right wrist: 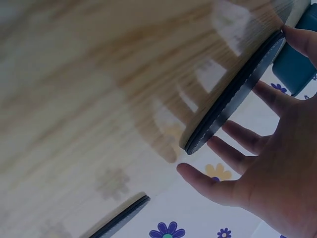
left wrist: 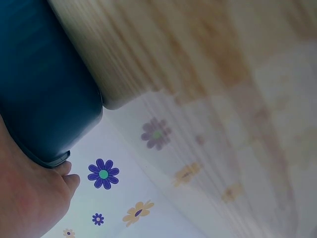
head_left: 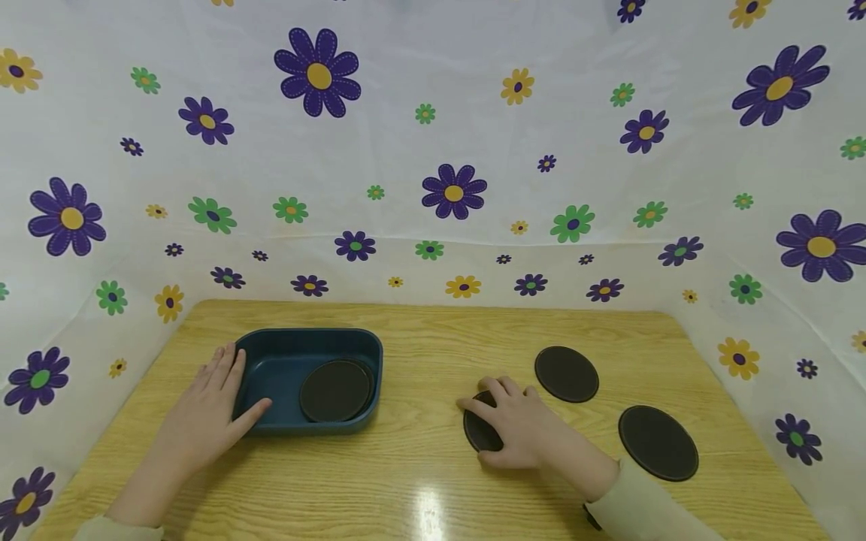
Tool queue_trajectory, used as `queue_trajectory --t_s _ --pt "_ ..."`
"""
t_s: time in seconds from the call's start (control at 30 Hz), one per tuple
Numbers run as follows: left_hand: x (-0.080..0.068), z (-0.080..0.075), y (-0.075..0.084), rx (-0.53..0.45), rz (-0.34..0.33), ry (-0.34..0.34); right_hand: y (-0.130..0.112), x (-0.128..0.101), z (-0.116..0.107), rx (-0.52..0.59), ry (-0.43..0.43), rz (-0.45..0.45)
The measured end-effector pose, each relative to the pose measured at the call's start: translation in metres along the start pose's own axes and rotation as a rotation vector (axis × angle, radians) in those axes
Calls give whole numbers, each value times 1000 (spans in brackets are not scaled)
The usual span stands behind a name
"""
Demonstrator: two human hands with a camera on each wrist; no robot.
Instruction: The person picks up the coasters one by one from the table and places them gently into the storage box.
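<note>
My left hand [head_left: 203,413] lies against the left end of a dark blue rectangular bin [head_left: 271,432], its fingers straight along the outer wall and its thumb over the near corner. Inside the bin's right half lies a round black coaster [head_left: 334,391]. In the left wrist view, the blue bin [left wrist: 49,74] has that hand at its rim. With thumb and fingers spread about its rim, my right hand [head_left: 524,428] holds another round black coaster [head_left: 479,428] at the table. The right wrist view shows this coaster [right wrist: 233,99] edge-on, with light stitching.
Two more round black coasters lie flat on the wooden table [head_left: 419,353], one behind [head_left: 567,374] the right hand and one [head_left: 658,443] to the right of its forearm. A white flower-printed cloth [head_left: 392,150] walls in the back and both sides.
</note>
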State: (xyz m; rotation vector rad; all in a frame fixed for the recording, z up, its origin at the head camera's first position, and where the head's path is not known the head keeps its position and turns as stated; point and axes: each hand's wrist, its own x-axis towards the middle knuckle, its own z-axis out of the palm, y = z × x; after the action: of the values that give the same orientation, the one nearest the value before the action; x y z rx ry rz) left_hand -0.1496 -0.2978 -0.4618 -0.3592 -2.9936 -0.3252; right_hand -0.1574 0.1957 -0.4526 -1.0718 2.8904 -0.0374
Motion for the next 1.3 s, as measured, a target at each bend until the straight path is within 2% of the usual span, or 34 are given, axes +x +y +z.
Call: queue_trajectory --t_s 0.27,0.57,0.83,1.3 --pt "0 0 1 -1 -2 -4 0 1 0 30 -22 4" --pt "1 0 0 2 1 -4 1 6 -4 -9 -20 -7" --pt "1 -1 0 4 1 4 1 15 -8 -18 46 -27" --pt "0 0 0 -8 5 4 -15 51 -42 -27 96 -48"
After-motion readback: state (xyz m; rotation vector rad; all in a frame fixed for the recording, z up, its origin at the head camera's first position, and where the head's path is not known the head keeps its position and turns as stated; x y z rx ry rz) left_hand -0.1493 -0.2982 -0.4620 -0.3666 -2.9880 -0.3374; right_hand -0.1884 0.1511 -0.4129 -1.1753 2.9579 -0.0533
